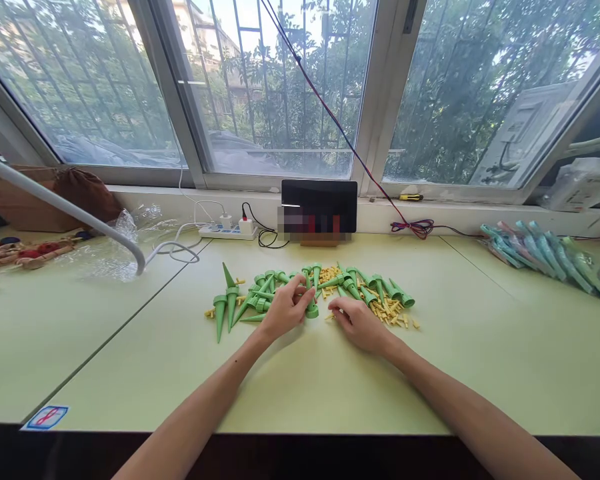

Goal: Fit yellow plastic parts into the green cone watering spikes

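My left hand is closed around a green plastic spike, its wide capped end toward me. Just to the right, my right hand pinches a small yellow plastic piece at its fingertips. The two hands are a short gap apart, low over the table. Behind and left of my left hand lie many green spikes, a few over yellow pieces. More green spikes rest beyond my right hand, beside a loose heap of yellow pieces.
A dark-screened tablet stands against the window ledge. To its left are a power strip and cables. A grey curved tube crosses the left side. Bagged green items lie at right, past a coiled wire.
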`<action>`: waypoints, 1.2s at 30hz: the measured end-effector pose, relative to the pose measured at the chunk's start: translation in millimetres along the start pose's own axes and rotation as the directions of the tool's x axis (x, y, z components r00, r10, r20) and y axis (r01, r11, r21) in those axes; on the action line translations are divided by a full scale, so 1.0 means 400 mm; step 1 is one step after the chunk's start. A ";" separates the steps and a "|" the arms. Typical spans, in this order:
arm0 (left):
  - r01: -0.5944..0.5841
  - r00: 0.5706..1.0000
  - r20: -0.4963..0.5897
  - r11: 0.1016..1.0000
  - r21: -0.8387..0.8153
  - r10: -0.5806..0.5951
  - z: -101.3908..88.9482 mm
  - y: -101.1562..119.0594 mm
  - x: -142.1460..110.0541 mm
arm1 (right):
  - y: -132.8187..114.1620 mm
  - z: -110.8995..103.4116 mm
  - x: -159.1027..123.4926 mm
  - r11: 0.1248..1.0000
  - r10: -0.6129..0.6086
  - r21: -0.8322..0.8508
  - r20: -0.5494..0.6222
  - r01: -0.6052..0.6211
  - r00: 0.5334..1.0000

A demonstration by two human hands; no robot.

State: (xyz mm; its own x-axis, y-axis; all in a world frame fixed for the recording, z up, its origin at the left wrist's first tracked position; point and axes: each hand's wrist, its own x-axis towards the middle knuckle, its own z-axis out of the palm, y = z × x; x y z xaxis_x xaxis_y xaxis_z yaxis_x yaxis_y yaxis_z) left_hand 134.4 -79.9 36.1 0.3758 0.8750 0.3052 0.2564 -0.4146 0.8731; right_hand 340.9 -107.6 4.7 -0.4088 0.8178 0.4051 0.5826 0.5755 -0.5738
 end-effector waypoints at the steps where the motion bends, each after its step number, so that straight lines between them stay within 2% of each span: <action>1: 0.001 1.000 0.000 1.000 0.002 -0.001 0.000 0.001 0.000 | 0.001 0.001 0.000 1.000 -0.001 0.004 0.000 0.001 1.000; 7: -0.004 1.000 -0.008 1.000 0.019 0.005 0.001 0.001 -0.001 | -0.008 0.003 -0.001 0.996 0.037 0.089 -0.089 -0.029 0.995; 11: 0.005 1.000 -0.003 1.000 0.001 -0.005 0.002 0.002 -0.003 | -0.016 0.006 -0.002 0.963 0.137 0.253 -0.154 -0.095 0.979; 15: 0.015 1.000 0.016 0.999 -0.033 -0.014 0.005 0.005 -0.004 | -0.026 0.010 -0.002 0.921 0.152 0.382 -0.181 -0.073 0.972; 24: 0.011 0.998 0.054 0.997 -0.071 -0.007 0.010 0.008 -0.009 | -0.038 0.014 -0.003 0.893 0.141 0.448 -0.187 -0.043 0.972; 36: 0.023 0.997 0.075 0.999 -0.037 -0.020 0.016 0.008 -0.014 | -0.043 0.022 -0.005 0.876 0.109 0.483 -0.229 0.015 0.967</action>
State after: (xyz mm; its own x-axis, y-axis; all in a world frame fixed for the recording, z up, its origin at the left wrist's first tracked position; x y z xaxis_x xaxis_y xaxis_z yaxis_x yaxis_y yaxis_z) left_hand 138.7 -87.7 34.5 0.4359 0.8622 0.2582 0.2317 -0.3847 0.8935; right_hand 325.7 -119.2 7.5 -0.1712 0.8535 0.4921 0.1646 0.5172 -0.8399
